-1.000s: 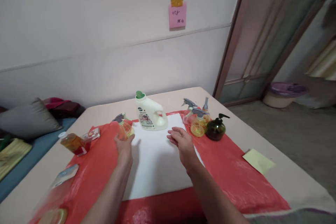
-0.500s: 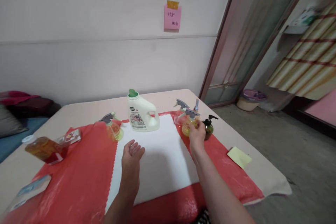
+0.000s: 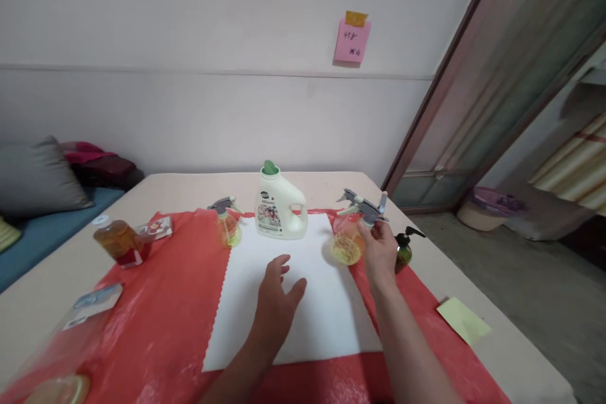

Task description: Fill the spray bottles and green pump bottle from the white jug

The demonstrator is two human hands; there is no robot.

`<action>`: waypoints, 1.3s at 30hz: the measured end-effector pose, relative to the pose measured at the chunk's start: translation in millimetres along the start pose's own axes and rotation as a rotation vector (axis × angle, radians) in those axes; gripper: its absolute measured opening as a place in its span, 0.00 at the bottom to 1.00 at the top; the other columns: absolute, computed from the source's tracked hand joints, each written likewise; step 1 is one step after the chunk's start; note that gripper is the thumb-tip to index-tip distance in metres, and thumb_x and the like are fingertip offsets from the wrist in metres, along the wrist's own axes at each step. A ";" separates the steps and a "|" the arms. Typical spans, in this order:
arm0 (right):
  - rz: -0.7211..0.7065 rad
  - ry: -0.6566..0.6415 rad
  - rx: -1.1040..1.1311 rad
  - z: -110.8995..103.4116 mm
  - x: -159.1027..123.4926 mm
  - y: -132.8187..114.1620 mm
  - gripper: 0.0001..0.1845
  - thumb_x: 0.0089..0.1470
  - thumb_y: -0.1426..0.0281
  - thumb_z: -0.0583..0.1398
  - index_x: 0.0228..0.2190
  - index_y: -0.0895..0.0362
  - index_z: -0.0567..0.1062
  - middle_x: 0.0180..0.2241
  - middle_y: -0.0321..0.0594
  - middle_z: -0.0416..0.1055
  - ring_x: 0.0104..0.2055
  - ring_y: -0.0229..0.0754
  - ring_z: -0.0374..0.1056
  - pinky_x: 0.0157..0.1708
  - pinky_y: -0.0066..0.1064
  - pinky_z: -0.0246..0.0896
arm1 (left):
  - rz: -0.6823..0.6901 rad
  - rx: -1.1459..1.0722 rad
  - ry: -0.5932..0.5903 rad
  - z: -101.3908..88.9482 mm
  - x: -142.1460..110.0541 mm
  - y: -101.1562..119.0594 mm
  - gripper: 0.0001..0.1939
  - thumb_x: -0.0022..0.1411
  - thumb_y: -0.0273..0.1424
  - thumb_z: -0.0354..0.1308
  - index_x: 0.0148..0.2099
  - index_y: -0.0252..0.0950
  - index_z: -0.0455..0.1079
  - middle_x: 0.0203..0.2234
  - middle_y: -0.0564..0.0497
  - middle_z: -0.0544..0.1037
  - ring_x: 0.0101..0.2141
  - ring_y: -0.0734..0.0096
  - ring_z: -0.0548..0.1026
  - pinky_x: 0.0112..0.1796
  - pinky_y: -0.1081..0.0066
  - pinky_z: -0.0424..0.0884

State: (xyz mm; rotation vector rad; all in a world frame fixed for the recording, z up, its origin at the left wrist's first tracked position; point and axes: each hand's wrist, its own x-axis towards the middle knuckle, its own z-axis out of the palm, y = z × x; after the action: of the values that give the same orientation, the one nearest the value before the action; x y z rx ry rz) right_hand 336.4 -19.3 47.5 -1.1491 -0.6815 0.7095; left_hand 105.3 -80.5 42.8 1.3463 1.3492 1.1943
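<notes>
My right hand [image 3: 381, 249] grips a small yellow spray bottle [image 3: 347, 246] by its grey trigger head, holding it over the right edge of a white cloth [image 3: 293, 303]. Behind it stands a pink spray bottle [image 3: 341, 224], and a dark green pump bottle [image 3: 404, 251] is just right of my hand. My left hand [image 3: 277, 297] hovers open over the middle of the white cloth, fingers spread, holding nothing. A white detergent jug [image 3: 279, 208] with a green cap stands at the cloth's far edge. Another yellow spray bottle [image 3: 227, 227] stands left of the jug.
A red plastic sheet [image 3: 161, 303] covers the beige table [image 3: 57, 284]. An amber bottle [image 3: 122, 243] lies at the left beside small packets [image 3: 158, 227]. A yellow note [image 3: 463, 320] lies at the right. A pink note [image 3: 351, 41] hangs on the wall. Cushions sit far left.
My right hand has closed on the yellow spray bottle and brought it toward the cloth. My left hand left the left spray bottle and moved over the cloth's middle. The camera swung about.
</notes>
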 end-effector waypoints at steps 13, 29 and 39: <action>0.247 -0.351 0.362 46.2 -90.0 -33.4 0.20 0.42 0.61 0.71 0.38 0.53 0.78 0.37 0.40 0.79 0.39 0.45 0.74 0.45 0.40 0.66 | 0.149 0.083 -0.193 4.9 -8.6 14.7 0.38 0.42 0.29 0.70 0.57 0.40 0.62 0.45 0.46 0.75 0.45 0.53 0.73 0.47 0.57 0.69; 0.485 -0.506 0.410 31.4 -85.3 -40.3 0.25 0.36 0.49 0.69 0.33 0.52 0.78 0.37 0.46 0.79 0.48 0.58 0.73 0.47 0.52 0.66 | -0.377 -0.883 -0.905 0.2 -13.1 23.6 0.27 0.48 0.40 0.64 0.48 0.28 0.73 0.34 0.41 0.77 0.31 0.63 0.76 0.33 0.67 0.71; 0.433 -0.459 0.413 31.6 -84.5 -43.0 0.22 0.40 0.52 0.69 0.35 0.51 0.78 0.37 0.43 0.78 0.47 0.55 0.73 0.47 0.50 0.67 | -0.269 -0.865 -0.694 6.2 -13.4 22.3 0.29 0.48 0.40 0.69 0.51 0.35 0.67 0.42 0.44 0.76 0.40 0.62 0.76 0.42 0.65 0.69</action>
State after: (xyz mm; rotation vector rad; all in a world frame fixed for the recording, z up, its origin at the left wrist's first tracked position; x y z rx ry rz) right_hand 267.0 -79.1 87.4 -0.7543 -0.6266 1.4393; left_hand 115.9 -94.5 63.0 0.7790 0.3960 0.8351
